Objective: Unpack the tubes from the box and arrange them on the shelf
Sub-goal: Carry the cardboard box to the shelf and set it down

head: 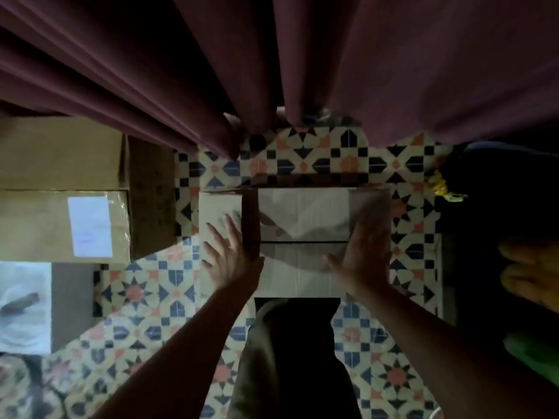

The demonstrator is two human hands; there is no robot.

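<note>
A cardboard box [302, 216] stands on the patterned tile floor right in front of me, its flaps spread outward. Pale contents show inside, too blurred to tell as tubes. My left hand [230, 255] hovers with spread, straight fingers over the box's left flap and left wall. My right hand [363, 252] is flat and blurred over the box's right side, fingers straight. Neither hand holds anything. No shelf is in view.
Two larger closed cartons [60, 189] are stacked at the left, one with a white label. Maroon curtains [181, 71] hang across the far side. My dark-clothed leg [296, 352] is below the box. Dark objects and something yellow lie at the right edge.
</note>
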